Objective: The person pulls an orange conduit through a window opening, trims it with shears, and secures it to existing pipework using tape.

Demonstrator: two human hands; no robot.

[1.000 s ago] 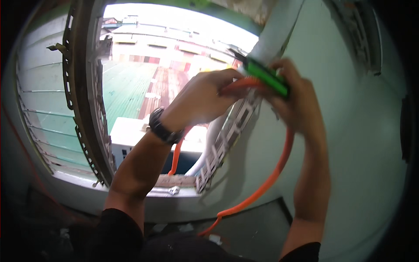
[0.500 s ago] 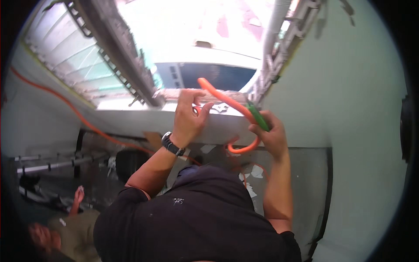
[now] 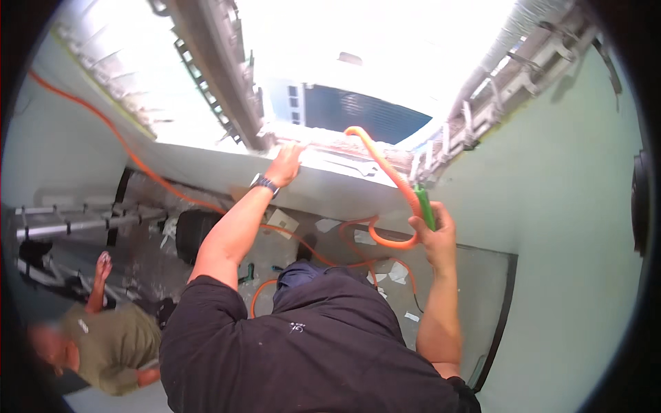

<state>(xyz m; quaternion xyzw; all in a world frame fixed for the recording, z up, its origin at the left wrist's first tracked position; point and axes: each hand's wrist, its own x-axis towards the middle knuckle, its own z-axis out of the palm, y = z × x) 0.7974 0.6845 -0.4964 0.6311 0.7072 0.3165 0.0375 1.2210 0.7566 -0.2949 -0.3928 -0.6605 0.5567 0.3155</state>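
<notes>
My right hand [image 3: 438, 233] is closed around a green-handled tool [image 3: 425, 208], whose exact kind I cannot make out. In the same grip is a short length of orange corrugated conduit [image 3: 387, 168]; its free end rises toward the window opening, and its other end curls below my hand. My left hand [image 3: 284, 165], with a dark watch at the wrist, reaches to the window sill [image 3: 317, 162]. Its fingers are stretched out over the sill's edge, their tips washed out by glare. A metal spanner [image 3: 363, 167] lies on the sill between my hands.
A window frame post [image 3: 213, 69] stands at the left of the bright opening. Orange cable [image 3: 131, 165] runs down the left wall and loops over the floor among paper scraps [image 3: 398, 272]. A ladder [image 3: 89, 224] and another person [image 3: 113, 344] are at the lower left.
My view has shifted. My left hand has straightened from a curled pose beside an orange loop to stretched fingers on the sill. My right hand still grips the tool and conduit.
</notes>
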